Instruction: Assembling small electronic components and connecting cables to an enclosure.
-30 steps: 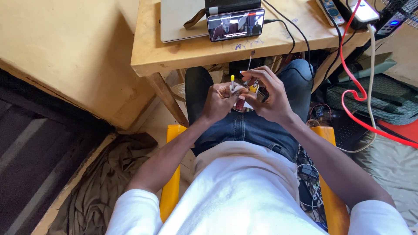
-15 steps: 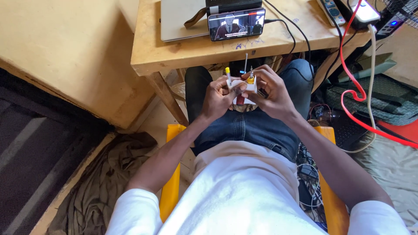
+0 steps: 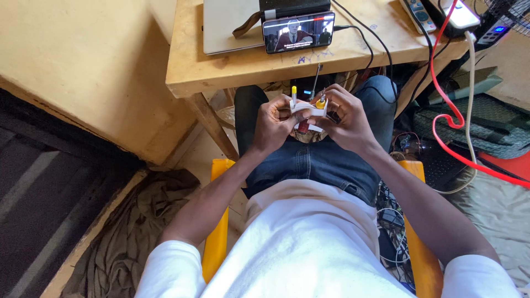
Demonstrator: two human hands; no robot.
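My left hand [image 3: 272, 124] and my right hand [image 3: 346, 120] are together over my lap, just below the edge of the wooden table [image 3: 221, 66]. Between them they grip a small white holder [image 3: 310, 108] with thin tools standing in it. A yellow-tipped tool [image 3: 293, 91] sticks up on the left side, a thin metal shaft [image 3: 315, 80] in the middle, and a yellow-handled one [image 3: 321, 102] by my right fingers. Something dark red [image 3: 303, 127] shows under the holder. My fingers hide most of the holder.
On the table a phone [image 3: 298, 31] with a lit screen leans against a black stand beside a closed laptop [image 3: 229, 25]. Black cables and a red cable [image 3: 441, 88] run off to the right. I sit on a yellow chair [image 3: 216, 243]. Cloth lies on the floor at left.
Both hands stay closed around the white holder. It rose slightly toward the table edge and the tools now stand more upright; the metal shaft tilts right.
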